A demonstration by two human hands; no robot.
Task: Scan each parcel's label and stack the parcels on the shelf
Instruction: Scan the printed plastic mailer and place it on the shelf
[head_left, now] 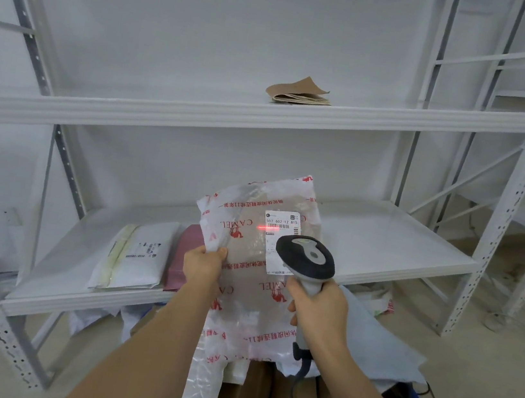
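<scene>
One parcel up for scanning, seen from my head camera.
My left hand (202, 266) pinches the clear red-printed parcel (255, 265) by its left edge, thumb on top, holding it up in front of the lower shelf (399, 248). My right hand (319, 311) has its fingers curled round the scanner (308, 262), whose red line falls on the label (278, 241). Far left on that shelf lie a white parcel (135, 253) and a pink parcel (184, 255).

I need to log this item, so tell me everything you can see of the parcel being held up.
The parcel is a flat, clear plastic bag with red CAMEL print and red Chinese text, with something brownish inside. It is held upright in front of the lower shelf. A white label sits near its upper right, crossed by the red scan line. The left hand pinches its left edge; the scanner, in the right hand, overlaps its right side.
</scene>
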